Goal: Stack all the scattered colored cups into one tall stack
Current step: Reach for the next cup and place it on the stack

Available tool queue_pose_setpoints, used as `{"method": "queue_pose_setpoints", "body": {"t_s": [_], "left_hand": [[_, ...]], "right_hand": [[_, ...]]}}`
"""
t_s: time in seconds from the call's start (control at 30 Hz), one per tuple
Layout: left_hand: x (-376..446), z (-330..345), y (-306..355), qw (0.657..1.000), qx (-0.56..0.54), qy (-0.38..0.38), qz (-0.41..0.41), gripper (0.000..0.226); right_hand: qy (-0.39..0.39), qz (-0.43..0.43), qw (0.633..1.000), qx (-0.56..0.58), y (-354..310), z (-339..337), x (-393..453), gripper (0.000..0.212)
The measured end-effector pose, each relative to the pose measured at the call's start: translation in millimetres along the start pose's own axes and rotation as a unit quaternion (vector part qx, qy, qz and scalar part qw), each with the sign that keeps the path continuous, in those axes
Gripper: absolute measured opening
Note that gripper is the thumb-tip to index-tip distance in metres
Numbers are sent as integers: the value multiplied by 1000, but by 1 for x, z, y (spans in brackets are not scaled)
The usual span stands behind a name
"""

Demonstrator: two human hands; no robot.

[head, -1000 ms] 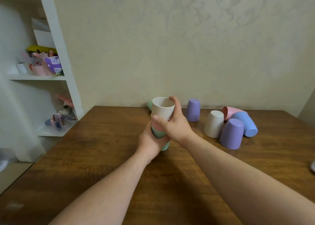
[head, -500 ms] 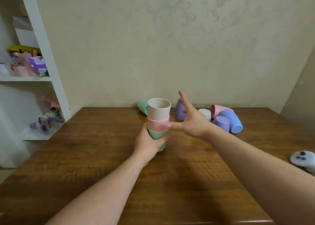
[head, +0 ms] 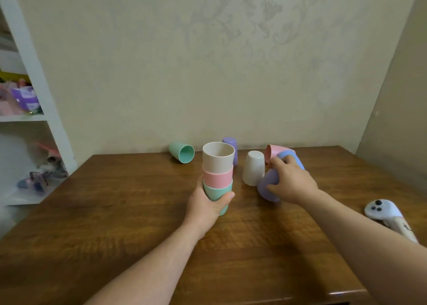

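Observation:
A stack of three cups (head: 217, 173) stands upright on the wooden table (head: 129, 212): green at the bottom, pink in the middle, beige on top. My left hand (head: 208, 206) grips the green bottom cup. My right hand (head: 290, 182) wraps over an upside-down purple cup (head: 265, 188) to the right of the stack. A white cup (head: 253, 168) stands upside down between them. Behind my right hand lie a pink cup (head: 272, 151) and a blue cup (head: 297, 159). A green cup (head: 181, 152) lies on its side at the back, and another purple cup (head: 232, 146) stands behind the stack.
A white game controller (head: 384, 213) lies near the table's right edge. A white shelf unit (head: 39, 110) with small toys and boxes stands to the left. The wall runs right behind the table's far edge.
My right hand left the stack, swung right and closed over the purple cup. My left hand stays on the bottom of the stack.

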State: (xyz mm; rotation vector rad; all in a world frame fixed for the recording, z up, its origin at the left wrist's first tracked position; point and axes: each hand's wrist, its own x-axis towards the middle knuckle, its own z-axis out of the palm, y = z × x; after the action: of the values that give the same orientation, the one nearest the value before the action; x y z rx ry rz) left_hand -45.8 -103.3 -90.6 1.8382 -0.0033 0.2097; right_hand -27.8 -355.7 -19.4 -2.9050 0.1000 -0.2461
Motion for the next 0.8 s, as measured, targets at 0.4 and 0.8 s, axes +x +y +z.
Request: {"method": "queue_pose_setpoints", "body": {"t_s": [0.4,0.8], "left_hand": [[-3,-3,11,1000,13,-7,-7,94],[10,-17,35,995,-86,-54,-11,82]], "right_hand": [[-158,39,987,2,-2,14,-28,115],[112,-85,814,564,-119,-118,-24,63]]}}
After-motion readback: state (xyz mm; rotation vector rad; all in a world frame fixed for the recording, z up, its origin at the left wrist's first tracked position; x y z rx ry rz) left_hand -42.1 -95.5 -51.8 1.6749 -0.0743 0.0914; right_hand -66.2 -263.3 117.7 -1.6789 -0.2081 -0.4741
